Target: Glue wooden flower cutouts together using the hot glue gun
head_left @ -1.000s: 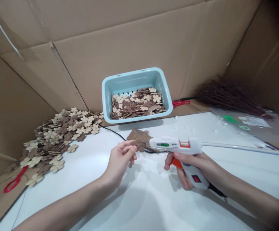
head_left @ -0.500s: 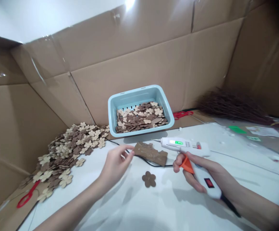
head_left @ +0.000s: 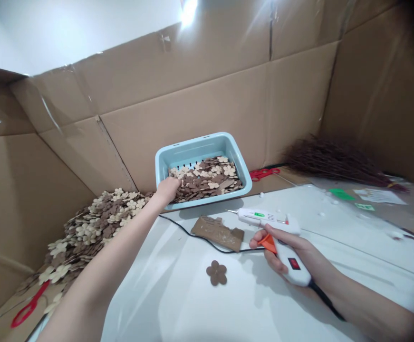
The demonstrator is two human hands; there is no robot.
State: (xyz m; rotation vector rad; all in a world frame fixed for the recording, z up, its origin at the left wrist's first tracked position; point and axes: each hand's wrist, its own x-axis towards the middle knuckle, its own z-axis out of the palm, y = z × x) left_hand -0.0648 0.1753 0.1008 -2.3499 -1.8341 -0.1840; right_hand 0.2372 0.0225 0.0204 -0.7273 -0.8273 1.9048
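My left hand reaches over the near left rim of the light blue basket, at the brown and cream flower cutouts inside it. Its fingertips are hidden among the flowers, so whether they hold one does not show. In my right hand is a white hot glue gun, its orange trigger under my fingers and its nozzle pointing left. A single brown flower cutout lies flat on the white table. Behind it rests a torn cardboard piece with dried glue marks.
A heap of flower cutouts lies left, beside red scissors. More red scissors are right of the basket. A bundle of dark twigs lies back right. A black cord crosses the table; cardboard walls surround it.
My left hand has moved from the cardboard piece up and back into the basket. My right hand still holds the glue gun in nearly the same place. The view has shifted slightly.
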